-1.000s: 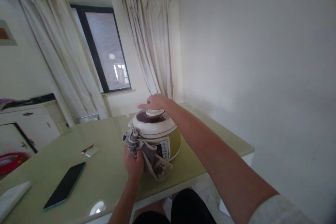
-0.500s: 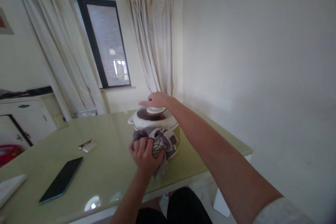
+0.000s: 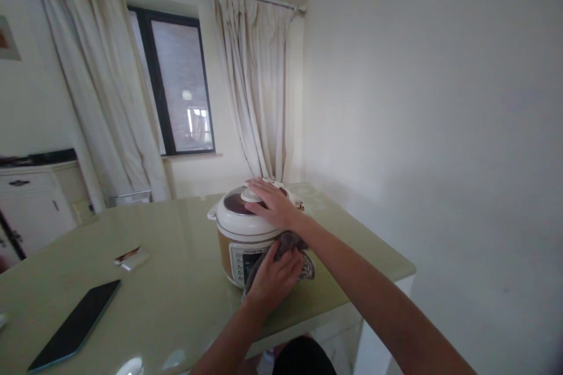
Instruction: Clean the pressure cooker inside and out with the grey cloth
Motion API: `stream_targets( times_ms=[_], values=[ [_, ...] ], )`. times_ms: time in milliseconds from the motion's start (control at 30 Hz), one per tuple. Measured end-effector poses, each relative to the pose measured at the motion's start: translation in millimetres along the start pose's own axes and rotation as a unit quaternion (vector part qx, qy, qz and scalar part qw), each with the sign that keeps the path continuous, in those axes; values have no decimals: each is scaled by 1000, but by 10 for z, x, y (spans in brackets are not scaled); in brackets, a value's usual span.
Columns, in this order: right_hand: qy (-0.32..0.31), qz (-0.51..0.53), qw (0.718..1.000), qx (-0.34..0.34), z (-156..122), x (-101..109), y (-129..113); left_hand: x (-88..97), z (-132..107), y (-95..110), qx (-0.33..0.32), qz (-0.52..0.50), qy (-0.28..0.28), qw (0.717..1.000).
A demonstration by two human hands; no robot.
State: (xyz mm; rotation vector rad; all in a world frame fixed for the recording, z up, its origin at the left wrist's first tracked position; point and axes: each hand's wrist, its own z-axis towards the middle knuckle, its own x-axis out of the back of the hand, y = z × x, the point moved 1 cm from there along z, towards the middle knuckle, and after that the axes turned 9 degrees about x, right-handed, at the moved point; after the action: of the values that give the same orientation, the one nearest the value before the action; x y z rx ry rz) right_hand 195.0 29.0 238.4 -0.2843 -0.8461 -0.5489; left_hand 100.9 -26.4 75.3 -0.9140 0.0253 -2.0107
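A white and tan electric pressure cooker point(image 3: 226, 251) stands near the table's right end, its lid on. On its front is a control panel point(image 3: 238, 261), partly covered by my left hand and the cloth. My left hand point(image 3: 277, 272) is closed on a grey patterned cloth point(image 3: 292, 241), pressing it against the front right of the cooker's body. My right hand point(image 3: 273, 205) lies over the lid with its fingers stretched out, touching the top beside the round white knob point(image 3: 249, 194).
A dark tablet point(image 3: 77, 322) lies on the green tabletop point(image 3: 176, 281) at left, with a small white packet point(image 3: 135, 259) beyond it. A wall point(image 3: 417, 129) rises along the right. A white cabinet point(image 3: 35, 193) stands at far left, and curtains point(image 3: 250, 82) hang by the window.
My left hand has moved right with the cloth, baring the control panel. My right hand has gone from gripping at the knob to lying flat on the lid. The view has shifted.
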Motion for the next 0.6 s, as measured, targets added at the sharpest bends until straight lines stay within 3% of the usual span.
stream_targets(
  times_ms=[167, 300, 433, 500, 600],
  values=[
    [149, -6, 989, 5, -850, -128, -382, 350, 74, -283, 99, -45, 80, 991],
    [242, -83, 966, -34, -1239, -472, -481, 576, 385, -437, 174, -112, 40, 977],
    [253, -148, 956, -20, -1278, -853, -521, 786, 597, -750, 302, -230, 25, 925],
    [233, -171, 957, -5, -1191, -924, -542, 922, 624, -977, 277, -312, -20, 909],
    [217, -179, 959, -33, -932, -788, -536, 1060, 558, -1321, 229, -442, -75, 864]
  ],
)
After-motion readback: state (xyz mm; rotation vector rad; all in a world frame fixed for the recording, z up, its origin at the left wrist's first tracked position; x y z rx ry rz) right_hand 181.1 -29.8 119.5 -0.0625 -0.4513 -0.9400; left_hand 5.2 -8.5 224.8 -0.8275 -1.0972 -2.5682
